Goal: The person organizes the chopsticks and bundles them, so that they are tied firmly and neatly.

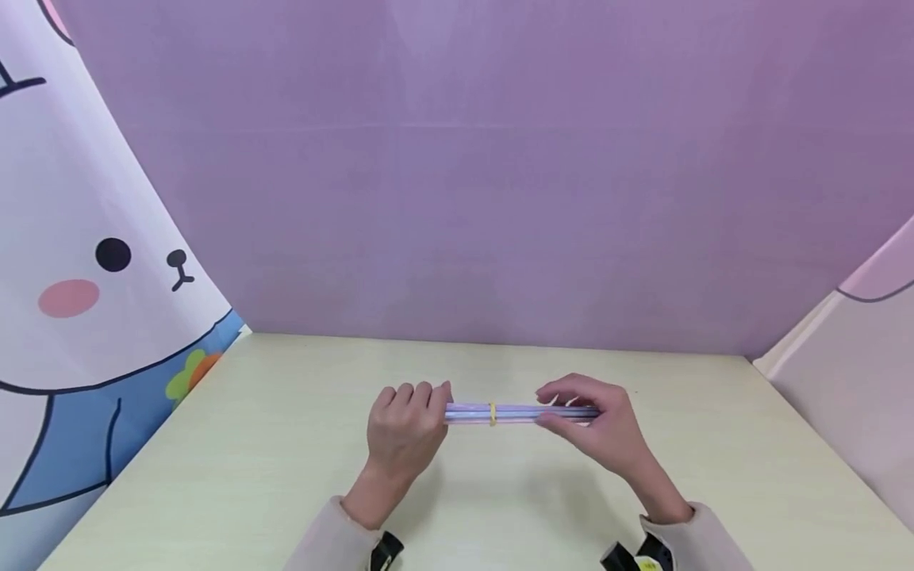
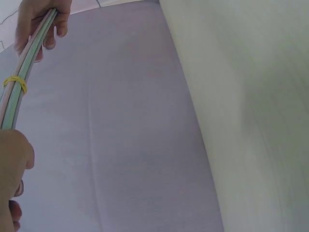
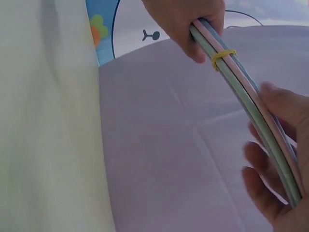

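Head view: a purple backdrop (image 1: 500,174) fills the far side, flanked on the left by a cartoon rabbit panel (image 1: 78,262) with a blue bib and on the right by a pale pink panel (image 1: 857,373). Below lies a pale yellow-green table (image 1: 250,444), bare where it shows at left. A person's two forearms in light sleeves enter from the bottom edge, each with a dark wrist mount. Above the middle of the table, the left hand (image 1: 403,424) is a closed fist, fingers curled round the left end of a bundle of pastel straws (image 1: 521,412), knuckles up. The right hand (image 1: 600,428) pinches the bundle's right end between thumb below and fingertips above, the fingers bent over it. The bundle lies level, left to right, spanning the gap between the hands, held off the table as far as can be told. Left wrist view shows the straws (image 2: 19,67) in pink, green and pale blue running up to the far hand. Right wrist view shows the same straws (image 3: 246,106) resting across the right hand's fingers. Smallest: a yellow rubber band (image 1: 493,412) wraps the bundle near its middle, closer to the left hand, also seen at (image 2: 15,83) and (image 3: 223,57).
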{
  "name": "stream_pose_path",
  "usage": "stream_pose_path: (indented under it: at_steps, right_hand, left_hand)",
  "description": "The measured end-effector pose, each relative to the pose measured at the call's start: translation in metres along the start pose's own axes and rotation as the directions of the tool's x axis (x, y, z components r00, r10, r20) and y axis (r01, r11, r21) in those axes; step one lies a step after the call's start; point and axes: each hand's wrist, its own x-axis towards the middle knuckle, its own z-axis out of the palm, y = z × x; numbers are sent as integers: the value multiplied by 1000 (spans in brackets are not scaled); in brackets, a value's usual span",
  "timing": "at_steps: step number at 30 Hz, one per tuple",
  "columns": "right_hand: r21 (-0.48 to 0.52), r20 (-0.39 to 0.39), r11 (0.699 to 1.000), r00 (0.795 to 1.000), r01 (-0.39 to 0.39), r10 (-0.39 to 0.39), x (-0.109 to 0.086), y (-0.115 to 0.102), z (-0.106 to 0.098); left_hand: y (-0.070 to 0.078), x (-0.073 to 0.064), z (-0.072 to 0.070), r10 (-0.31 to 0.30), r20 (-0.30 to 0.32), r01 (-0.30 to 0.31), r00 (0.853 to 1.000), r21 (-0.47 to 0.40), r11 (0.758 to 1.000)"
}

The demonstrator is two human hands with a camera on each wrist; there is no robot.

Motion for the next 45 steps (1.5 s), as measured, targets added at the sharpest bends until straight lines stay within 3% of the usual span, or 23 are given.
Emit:
stream_pose_path:
  at_steps: [6,19,25,29,33,36,40,45]
  right_hand:
    - [-15,115,1000,993,12,-10,0,1,-9]
    - [55,102,998,994,29,-34,2,3,-15]
    - [97,59,994,997,53,-59,1,4,-15]
    - [64,27,998,1000,13,-15,1,4,-8]
    - [49,24,998,999,34,-35,1,6,-5]
    - [8,53,998,996,69,-70,2,9,-7]
    - [-29,86,996,993,81,-79,2,15,-11]
    - [-17,60,1000,998,11,-10,-1,21,-15]
  left_hand:
    - [-4,0,2,39,-9,-39,999,-30,999]
    - [-20,2,3,148,-50,-153,988,-105,983]
    - [-23,5,5,89,-112,-107,990,-168,980]
    - [-21,3,7,43,-105,-70,994,-261,963]
    - [-19,0,9,1,-99,-32,995,-305,952]
    - [-19,-3,12,21,-78,-45,997,-322,946]
    - [-24,-8,14,126,15,-111,992,-378,919]
    - [-30,-13,15,274,179,-165,945,-465,870]
